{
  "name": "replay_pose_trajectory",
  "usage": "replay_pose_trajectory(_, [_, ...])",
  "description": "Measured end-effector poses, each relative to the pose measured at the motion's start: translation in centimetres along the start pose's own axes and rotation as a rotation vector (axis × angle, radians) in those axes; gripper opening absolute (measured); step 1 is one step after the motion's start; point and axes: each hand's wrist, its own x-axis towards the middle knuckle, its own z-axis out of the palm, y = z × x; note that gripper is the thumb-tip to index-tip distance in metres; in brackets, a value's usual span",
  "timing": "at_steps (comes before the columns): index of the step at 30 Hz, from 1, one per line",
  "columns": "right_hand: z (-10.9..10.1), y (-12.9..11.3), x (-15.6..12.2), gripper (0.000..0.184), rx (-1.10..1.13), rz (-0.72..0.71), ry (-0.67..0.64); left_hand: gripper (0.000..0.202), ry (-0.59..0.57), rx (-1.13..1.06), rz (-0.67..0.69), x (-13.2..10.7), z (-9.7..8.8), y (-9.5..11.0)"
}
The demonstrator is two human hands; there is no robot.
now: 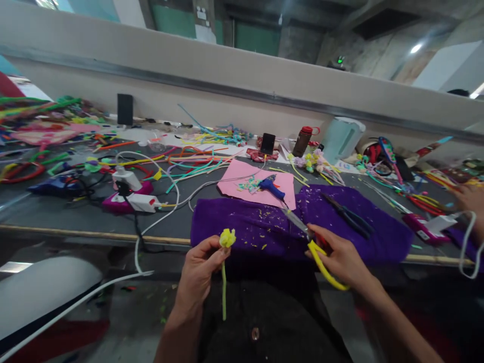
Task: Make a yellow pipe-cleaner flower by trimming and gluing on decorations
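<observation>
My left hand (pixel 198 272) is closed on a small yellow pipe-cleaner flower (pixel 227 238) with a green stem (pixel 224 292) hanging down below my fingers. My right hand (pixel 340 257) grips yellow-handled scissors (pixel 321 259); their blades (pixel 297 221) point up and left over a purple towel (pixel 264 227) spread on the table edge. Yellow trimmings are scattered on the towel. A blue glue gun (pixel 271 185) lies on a pink sheet (pixel 245 176) just beyond the towel.
Black pliers (pixel 348 214) rest on the towel's right half. Several coloured pipe cleaners (pixel 196 161), a power strip (pixel 141 201) with white cables, a phone (pixel 267 143), a bottle (pixel 302 140) and a kettle (pixel 342 137) crowd the table. Another person's hand (pixel 471 199) is at far right.
</observation>
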Motion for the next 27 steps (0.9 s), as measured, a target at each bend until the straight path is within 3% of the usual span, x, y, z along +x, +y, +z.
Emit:
replay_pose_trajectory(5, [-0.5, 4.5, 2.2, 0.053, -0.354, 0.167, 0.067, 0.021, 0.038, -0.036, -0.052, 0.0, 0.1, 0.2])
replay_pose_trajectory(10, [-1.0, 7.5, 3.9, 0.054, -0.466, 0.228, -0.08, 0.019, 0.025, -0.041, -0.064, 0.1, 0.0, -0.1])
replay_pose_trajectory(17, [-2.0, 7.8, 4.8, 0.052, -0.44, 0.144, -0.192, 0.021, 0.009, -0.002, -0.083, 0.0, 0.0, -0.3])
replay_pose_trajectory(22, [-2.3, 6.9, 3.8, 0.053, -0.541, 0.134, -0.19, 0.021, 0.03, 0.013, -0.072, 0.1, 0.3, -0.1])
replay_pose_trajectory(27, [-3.3, 6.3, 2.8, 0.039, -0.588, 0.13, -0.138, 0.022, 0.042, 0.011, -0.103, 0.2, 0.7, -0.1])
